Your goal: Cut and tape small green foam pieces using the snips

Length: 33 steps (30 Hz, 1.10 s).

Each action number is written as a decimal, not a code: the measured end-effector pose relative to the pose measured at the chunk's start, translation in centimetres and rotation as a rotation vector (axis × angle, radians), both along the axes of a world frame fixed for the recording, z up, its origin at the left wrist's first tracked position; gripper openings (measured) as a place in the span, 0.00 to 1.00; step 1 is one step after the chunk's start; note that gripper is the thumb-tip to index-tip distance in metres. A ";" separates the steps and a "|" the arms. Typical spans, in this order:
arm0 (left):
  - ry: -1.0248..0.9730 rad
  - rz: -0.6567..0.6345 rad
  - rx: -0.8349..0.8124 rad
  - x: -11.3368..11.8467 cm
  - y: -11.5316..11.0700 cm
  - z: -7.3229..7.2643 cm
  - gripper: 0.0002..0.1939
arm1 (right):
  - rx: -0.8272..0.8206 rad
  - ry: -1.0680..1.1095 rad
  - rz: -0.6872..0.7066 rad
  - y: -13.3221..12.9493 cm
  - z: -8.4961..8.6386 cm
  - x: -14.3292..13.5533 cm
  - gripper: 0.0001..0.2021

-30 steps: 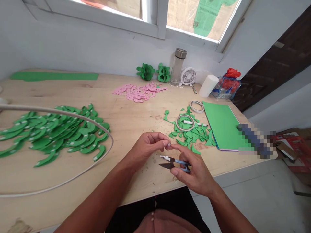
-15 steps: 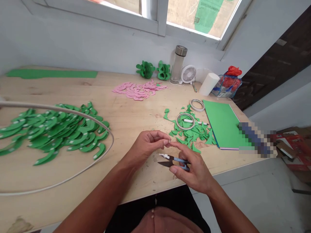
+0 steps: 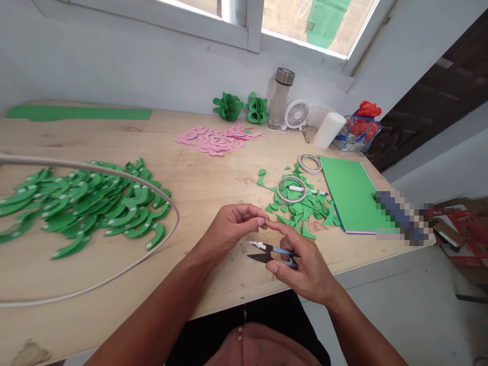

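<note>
My left hand (image 3: 240, 223) is closed in a pinch near the table's front edge, with a tiny whitish bit between thumb and fingertip, too small to name. My right hand (image 3: 305, 262) holds a pair of blue-handled thread snips (image 3: 284, 251) in its palm and fingers, blades apart and pointing left. A small white piece clings to the upper blade. The right index finger reaches out and touches the left fingertips. Green paper scraps (image 3: 301, 213) lie just beyond the right hand, under a roll of tape (image 3: 279, 191) and a white pen (image 3: 305, 190).
At left, curved green paper pieces (image 3: 95, 198) with white tabs lie heaped behind a pale looping cable (image 3: 176, 208). Pink cutouts (image 3: 217, 140) lie mid-table. A bottle (image 3: 277, 101), small fan (image 3: 296, 114) and white roll (image 3: 330, 130) stand at the back; green sheets (image 3: 354, 193) lie right.
The view has shifted very slightly. Both hands keep nearly the same pose, fingertips together, and the snips stay in the right hand.
</note>
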<state>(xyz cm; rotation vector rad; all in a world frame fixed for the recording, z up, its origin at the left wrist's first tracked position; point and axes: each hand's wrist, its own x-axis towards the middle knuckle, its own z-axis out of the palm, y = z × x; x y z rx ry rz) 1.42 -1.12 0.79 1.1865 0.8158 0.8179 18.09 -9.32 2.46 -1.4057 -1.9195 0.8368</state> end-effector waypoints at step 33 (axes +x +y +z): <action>-0.104 -0.032 -0.149 -0.2 -0.1 0.3 0.08 | -0.023 0.007 -0.017 -0.1 0.2 -0.3 0.26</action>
